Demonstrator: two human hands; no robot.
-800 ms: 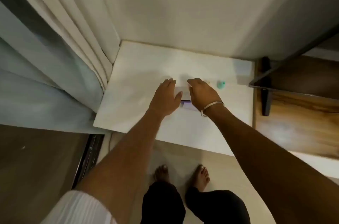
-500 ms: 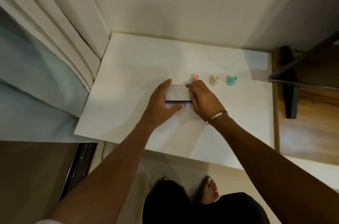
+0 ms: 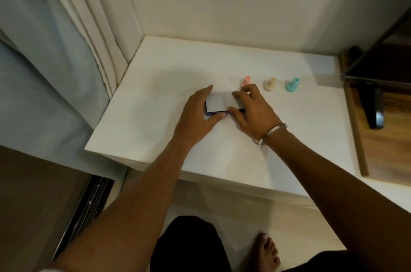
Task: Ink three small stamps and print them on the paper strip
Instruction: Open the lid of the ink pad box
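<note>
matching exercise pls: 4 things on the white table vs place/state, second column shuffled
Column 1:
1. pink stamp
2. cream stamp
3. teal stamp
4. ink pad case

Column 2:
A. rightmost in the row, standing free
B. gripped from both sides by the left hand and right hand
C. middle of the row, standing free
D. leftmost in the row, just behind the right hand's fingertips

Pairs: 1-D, 2-C, 3-A, 4-B
</note>
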